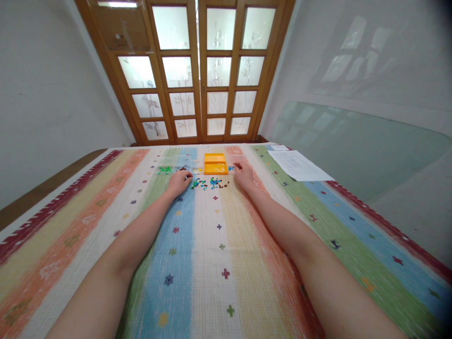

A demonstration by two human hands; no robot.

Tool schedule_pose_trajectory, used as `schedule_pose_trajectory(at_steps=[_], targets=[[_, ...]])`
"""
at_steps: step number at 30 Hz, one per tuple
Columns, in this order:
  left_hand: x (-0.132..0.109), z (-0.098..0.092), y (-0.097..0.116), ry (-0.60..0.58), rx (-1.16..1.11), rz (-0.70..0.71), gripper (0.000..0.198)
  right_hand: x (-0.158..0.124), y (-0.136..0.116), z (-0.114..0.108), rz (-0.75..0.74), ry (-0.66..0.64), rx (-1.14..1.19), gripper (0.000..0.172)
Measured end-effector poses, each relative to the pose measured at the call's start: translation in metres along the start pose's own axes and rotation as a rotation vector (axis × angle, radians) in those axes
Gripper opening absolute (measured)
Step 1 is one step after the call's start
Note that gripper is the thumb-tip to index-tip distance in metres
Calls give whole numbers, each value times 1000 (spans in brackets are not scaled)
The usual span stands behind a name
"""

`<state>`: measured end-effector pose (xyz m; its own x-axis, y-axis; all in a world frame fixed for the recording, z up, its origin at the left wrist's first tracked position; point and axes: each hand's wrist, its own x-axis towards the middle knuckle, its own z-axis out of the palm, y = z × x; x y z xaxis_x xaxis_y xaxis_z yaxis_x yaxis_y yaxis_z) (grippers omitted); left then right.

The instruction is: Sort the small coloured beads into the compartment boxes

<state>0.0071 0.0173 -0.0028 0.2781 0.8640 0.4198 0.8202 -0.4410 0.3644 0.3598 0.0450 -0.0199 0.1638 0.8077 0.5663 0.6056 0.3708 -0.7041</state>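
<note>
My left hand [180, 182] rests on the cloth beside the left end of a loose pile of small blue, green and brown pieces [197, 183]. Its fingers are curled together; anything between them is too small to make out. My right hand [243, 175] is at the right clear box, close to a few small blue pieces [231, 168]. These fingers are bent in towards each other, and what they hold, if anything, cannot be seen. Between the hands stands an open yellow box [215, 158] with small pale pieces in its front part. More mixed pieces [216, 181] lie before it.
A clear compartment box with green pieces [165, 169] and dark brown pieces [181, 169] stands left of the yellow box. Printed paper [298, 165] lies at the right on the striped tablecloth [208, 282]. Wooden glass-paned doors [201, 94] rise behind the table.
</note>
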Motion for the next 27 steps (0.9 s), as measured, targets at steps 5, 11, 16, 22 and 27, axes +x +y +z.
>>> schedule_pose_trajectory(at_steps=[5, 11, 16, 22, 27], targets=[[0, -1, 0, 67, -129, -58, 19, -3, -5, 0, 8, -13, -11, 30], [5, 4, -7, 130, -451, -204, 22, -6, -15, -1, 14, -51, -17, 28], [9, 2, -7, 233, -713, -372, 20, -7, -22, -3, 18, -78, -4, 27], [9, -7, -14, 406, -789, -475, 24, -7, -22, -3, -3, -92, -10, 28], [12, -14, -30, 515, -796, -591, 23, -8, -22, -4, -10, -105, -25, 29]])
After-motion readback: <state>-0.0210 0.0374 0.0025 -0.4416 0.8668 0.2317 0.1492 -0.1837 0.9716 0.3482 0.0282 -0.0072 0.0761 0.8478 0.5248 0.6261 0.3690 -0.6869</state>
